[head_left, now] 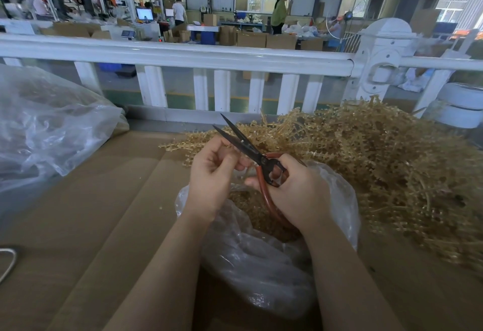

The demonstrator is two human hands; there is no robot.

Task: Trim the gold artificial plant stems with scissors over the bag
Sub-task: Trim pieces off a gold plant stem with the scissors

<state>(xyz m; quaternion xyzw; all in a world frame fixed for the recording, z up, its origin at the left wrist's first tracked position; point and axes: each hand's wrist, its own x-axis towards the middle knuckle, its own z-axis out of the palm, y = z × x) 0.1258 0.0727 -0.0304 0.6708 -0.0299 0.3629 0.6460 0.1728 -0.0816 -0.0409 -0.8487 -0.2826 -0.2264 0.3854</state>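
Over the bag [261, 260], my right hand [295, 194] grips the open scissors [245, 147] while my left hand [211, 173] pinches a gold stem [177, 145], so I should snip slowly, clear of fingers.

Bright window daylight — soft shadows, bowed edges, blurred corners

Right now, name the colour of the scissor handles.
Reddish-brown handles on the scissors, seen in the head view.

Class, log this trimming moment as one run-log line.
left hand pinches gold stem | right hand grips scissors, blades open | over bag
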